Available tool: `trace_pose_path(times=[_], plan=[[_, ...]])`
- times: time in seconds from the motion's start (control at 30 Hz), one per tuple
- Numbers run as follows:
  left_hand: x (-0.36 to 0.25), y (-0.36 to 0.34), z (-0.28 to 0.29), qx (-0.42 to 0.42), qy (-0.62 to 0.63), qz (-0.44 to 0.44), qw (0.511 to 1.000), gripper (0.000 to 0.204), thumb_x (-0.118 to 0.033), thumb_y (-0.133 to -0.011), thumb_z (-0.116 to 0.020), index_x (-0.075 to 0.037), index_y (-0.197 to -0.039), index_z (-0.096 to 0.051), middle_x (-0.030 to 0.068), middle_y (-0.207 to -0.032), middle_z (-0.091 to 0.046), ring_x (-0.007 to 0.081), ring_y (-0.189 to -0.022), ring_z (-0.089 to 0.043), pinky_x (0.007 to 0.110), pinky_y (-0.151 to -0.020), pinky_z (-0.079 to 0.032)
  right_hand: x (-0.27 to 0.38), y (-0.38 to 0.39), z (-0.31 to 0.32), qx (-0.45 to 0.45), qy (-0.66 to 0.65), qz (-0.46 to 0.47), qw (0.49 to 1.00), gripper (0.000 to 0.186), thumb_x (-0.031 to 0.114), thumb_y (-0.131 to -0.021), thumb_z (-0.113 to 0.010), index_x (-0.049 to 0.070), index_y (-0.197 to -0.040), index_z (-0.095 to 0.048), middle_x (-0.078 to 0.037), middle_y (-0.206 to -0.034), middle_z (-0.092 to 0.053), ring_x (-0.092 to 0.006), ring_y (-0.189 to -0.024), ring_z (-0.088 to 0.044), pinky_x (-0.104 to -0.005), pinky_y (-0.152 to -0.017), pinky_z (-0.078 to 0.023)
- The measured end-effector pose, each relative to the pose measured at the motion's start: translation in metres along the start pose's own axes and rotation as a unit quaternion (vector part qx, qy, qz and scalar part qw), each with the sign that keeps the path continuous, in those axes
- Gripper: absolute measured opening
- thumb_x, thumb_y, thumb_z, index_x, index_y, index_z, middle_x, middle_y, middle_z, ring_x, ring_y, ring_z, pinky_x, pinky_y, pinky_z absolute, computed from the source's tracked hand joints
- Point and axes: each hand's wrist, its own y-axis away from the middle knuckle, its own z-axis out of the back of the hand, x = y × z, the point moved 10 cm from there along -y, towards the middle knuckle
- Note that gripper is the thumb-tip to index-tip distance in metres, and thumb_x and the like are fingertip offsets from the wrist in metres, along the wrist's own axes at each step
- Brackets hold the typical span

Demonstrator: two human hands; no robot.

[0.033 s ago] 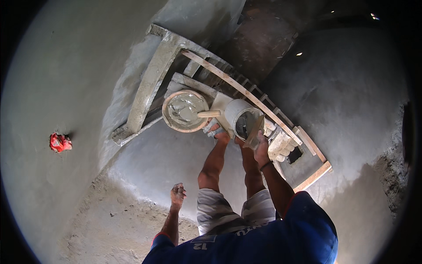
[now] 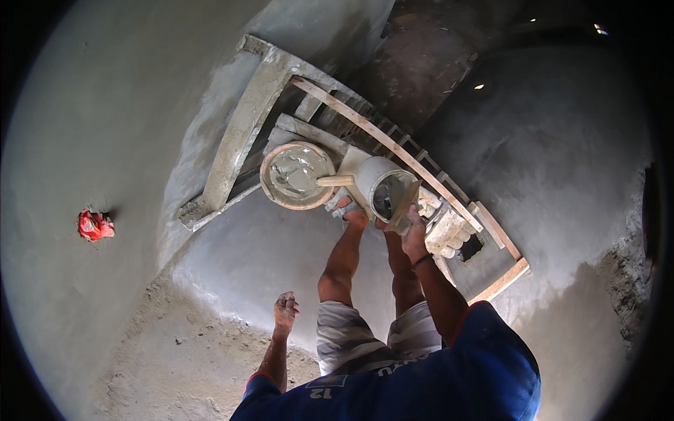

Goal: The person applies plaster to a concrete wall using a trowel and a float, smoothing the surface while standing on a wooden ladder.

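Above the person's knees, the right hand (image 2: 414,235) was wrapped around the lower end of a flat, mortar-smeared wooden float (image 2: 406,205), holding it tilted across the mouth of a white, cement-stained plastic bucket (image 2: 382,191). That bucket lay tipped on its side, its opening turned toward the person, resting on the wooden plank scaffold (image 2: 246,133) that ran slantwise across the upper middle of the view. Just left of the bucket, and touching a short wooden handle (image 2: 335,181) that stuck out between them, sat a round shallow metal pan (image 2: 295,175) with grey wet mortar in it. A long thin wooden batten (image 2: 393,147) crossed behind the bucket along the far edge of the scaffold, and pale concrete blocks (image 2: 449,228) sat just right of the right hand.

Lower and well apart from all this, the left hand (image 2: 285,311) hung free with its fingers loosely curled and caked in grey mortar, holding nothing, above the sandy floor (image 2: 182,358). The person's bare legs and striped shorts (image 2: 351,340) showed between the two arms, with a blue shirt (image 2: 449,379) at the bottom edge. Smooth grey plastered wall (image 2: 98,126) curved around the whole scene, and a crumpled red cloth (image 2: 95,224) lay against it far to the left, well away from either hand.
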Motion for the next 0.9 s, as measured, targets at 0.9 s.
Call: trace_pose_path(times=[0.9], plan=[[-0.1,-0.123,-0.272,-0.059,0.02,-0.264,0.963,0.03,-0.006,-0.084,-0.071,0.001,-0.109,-0.054,0.0152,-0.087,-0.07,0.0272,-0.083,-0.071,0.035,-0.074,-0.054,-0.04,0.002,-0.033,-0.008,-0.163,-0.148,0.975,0.05,0.041,-0.104,-0.042,0.013,-0.145,-0.042,-0.011,-0.143,-0.052,-0.0366,-0.128,-0.053,-0.0575,-0.107,-0.044]])
